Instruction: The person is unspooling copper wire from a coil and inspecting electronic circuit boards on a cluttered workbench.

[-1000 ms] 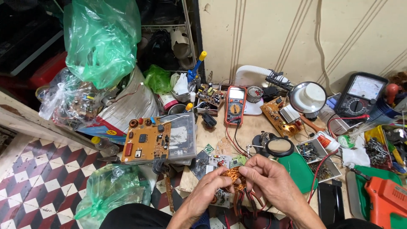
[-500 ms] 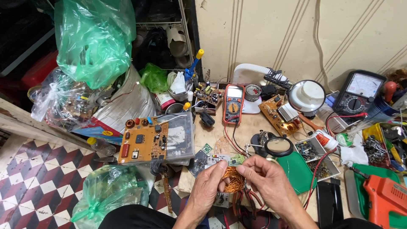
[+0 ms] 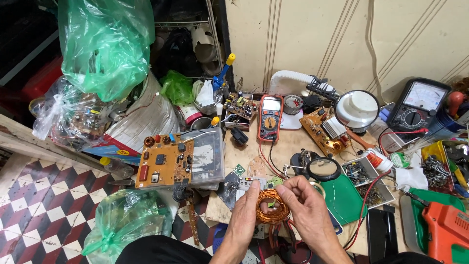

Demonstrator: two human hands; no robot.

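Observation:
Both of my hands hold a ring-shaped coil of copper wire [image 3: 271, 206] low in the middle of the head view, above the front edge of the workbench. My left hand [image 3: 246, 215] grips its left side with fingers pointing up. My right hand [image 3: 303, 205] pinches its right side with thumb and fingers. Just beyond the coil lie small circuit board pieces [image 3: 249, 183]. An orange circuit board [image 3: 165, 161] rests on a clear plastic box [image 3: 209, 157] to the left.
An orange digital multimeter [image 3: 270, 116] with red and black leads, a second circuit board [image 3: 323, 131], a magnifier on a stand [image 3: 323, 168], an analog meter [image 3: 419, 103], an orange power drill [image 3: 444, 230] and green plastic bags [image 3: 105, 41] crowd the bench. Checkered floor [image 3: 44, 210] lies left.
My hands have lifted the copper coil a little and turned it so its ring faces the camera. The view has shifted slightly downward.

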